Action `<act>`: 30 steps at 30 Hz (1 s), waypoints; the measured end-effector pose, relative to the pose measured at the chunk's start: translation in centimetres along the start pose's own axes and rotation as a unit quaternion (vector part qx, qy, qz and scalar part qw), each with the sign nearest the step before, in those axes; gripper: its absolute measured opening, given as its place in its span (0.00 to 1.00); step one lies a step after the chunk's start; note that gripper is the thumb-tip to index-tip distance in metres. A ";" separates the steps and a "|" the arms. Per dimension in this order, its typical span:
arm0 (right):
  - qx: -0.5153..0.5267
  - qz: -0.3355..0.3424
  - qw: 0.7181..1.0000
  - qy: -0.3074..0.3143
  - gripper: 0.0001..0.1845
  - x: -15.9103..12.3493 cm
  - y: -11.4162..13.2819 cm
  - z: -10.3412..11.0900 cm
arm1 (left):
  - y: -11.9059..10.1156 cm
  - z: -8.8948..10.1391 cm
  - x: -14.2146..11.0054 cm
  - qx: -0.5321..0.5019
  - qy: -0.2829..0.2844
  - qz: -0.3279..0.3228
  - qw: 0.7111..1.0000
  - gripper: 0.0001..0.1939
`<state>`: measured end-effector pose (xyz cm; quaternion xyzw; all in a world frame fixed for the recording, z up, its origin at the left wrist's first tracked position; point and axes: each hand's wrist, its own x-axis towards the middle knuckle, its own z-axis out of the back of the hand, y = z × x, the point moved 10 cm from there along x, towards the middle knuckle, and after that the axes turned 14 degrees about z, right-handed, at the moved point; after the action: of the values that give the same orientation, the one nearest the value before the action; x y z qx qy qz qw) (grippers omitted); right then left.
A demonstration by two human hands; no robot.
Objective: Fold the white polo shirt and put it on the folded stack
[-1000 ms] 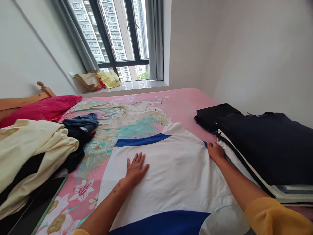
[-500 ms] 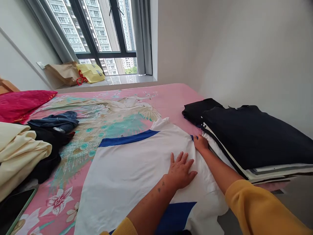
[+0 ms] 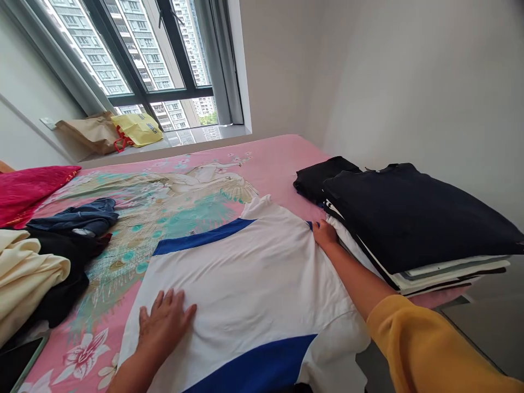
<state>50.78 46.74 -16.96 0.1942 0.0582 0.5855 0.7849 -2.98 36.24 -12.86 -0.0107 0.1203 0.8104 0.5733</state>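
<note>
A white shirt with blue bands (image 3: 254,284) lies spread flat on the pink floral bed sheet (image 3: 278,164). My left hand (image 3: 164,322) rests flat on its left part, fingers spread. My right hand (image 3: 325,233) presses down on the shirt's far right corner, right beside a stack of folded clothes (image 3: 413,224). Its fingers are curled at the fabric's edge, and whether they pinch the cloth I cannot make out.
The folded stack, dark on top, fills the bed's right side. At left lies a heap of cream, black and blue clothes (image 3: 45,256), with a red pillow (image 3: 28,188) behind. A dark tablet (image 3: 16,363) lies at bottom left. Paper and yellow bags (image 3: 114,131) sit on the windowsill.
My left hand has slid from the shirt's right side back across to its left side. My right hand has stayed at the far right corner. The view has turned a little rightward.
</note>
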 end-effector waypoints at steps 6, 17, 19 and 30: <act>-0.001 0.010 1.000 -0.006 0.21 -0.2 0.6 0.7 | -25.6 8.0 -8.8 -0.193 -0.033 -0.354 0.915 0.22; 0.008 0.018 1.000 -0.017 0.21 -0.2 0.5 0.8 | -28.5 4.4 -7.2 -0.190 -0.027 -0.305 0.933 0.29; 0.009 0.016 1.000 -0.015 0.21 -0.3 0.4 0.7 | -21.9 3.0 -3.7 -0.158 -0.022 -0.228 0.961 0.29; -0.002 0.003 1.000 0.018 0.23 -1.0 -0.2 -0.2 | 10.7 0.2 2.1 -0.016 -0.082 0.135 0.987 0.26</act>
<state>50.63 45.76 -17.32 0.1821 0.0703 0.5916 0.7822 -13.62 34.92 -11.04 0.0631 0.0599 0.8803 0.4664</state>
